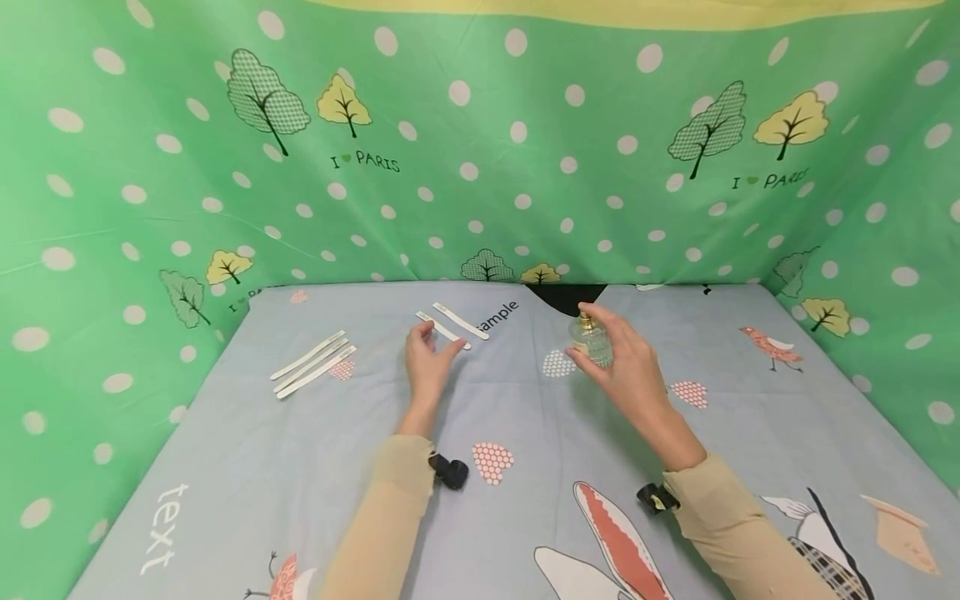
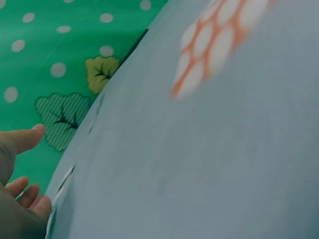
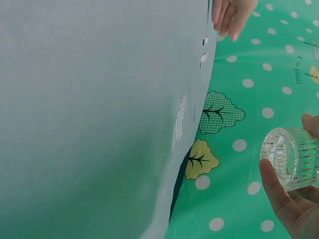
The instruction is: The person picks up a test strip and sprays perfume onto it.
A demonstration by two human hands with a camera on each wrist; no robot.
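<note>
My right hand grips a clear glass perfume bottle with a gold-coloured neck, thumb low and a finger at the top. In the right wrist view, the ribbed glass base of the bottle faces the camera. Near the middle of the cloth, my left hand is held over a white paper test strip, thumb and fingers apart. The left wrist view shows the same gap between thumb and fingers. Just beyond lies a second white strip. Whether the fingertips touch the nearer strip I cannot tell.
Three more white strips lie side by side at the left of the grey-blue printed cloth. A green dotted curtain rises behind the table and along both sides.
</note>
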